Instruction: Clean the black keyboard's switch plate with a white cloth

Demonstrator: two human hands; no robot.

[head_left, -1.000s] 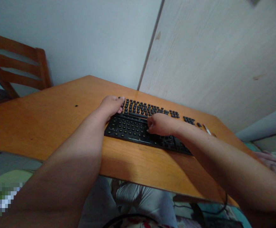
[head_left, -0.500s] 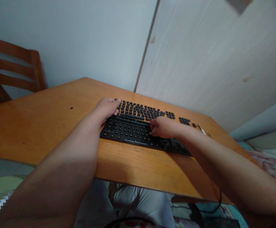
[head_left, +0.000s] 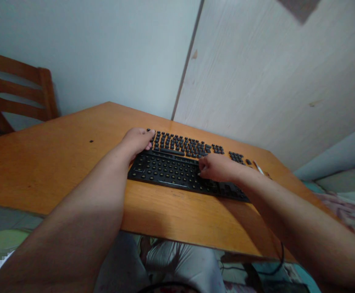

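Note:
A black keyboard base without its keycaps lies on the table, its key posts bare in rows. Loose black keycaps are laid out in keyboard order just behind it, with the long spacebar at their front. My left hand is closed at the base's far left corner, thumb by the leftmost keycaps; what its curled fingers grip is hidden. Over the right-middle part of the base, my right hand is in a pinch, fingertips down at the posts. Something small and pale shows at those fingertips, too small to name.
On the right lies a white pen-like stick near more keycaps. A small dark piece sits on the left of the wooden table. A wooden chair stands at the left; a wall is behind.
My right hand has moved slightly to the right along the base, still pinched. My left hand has stayed at the far left corner. The view has shifted a little.

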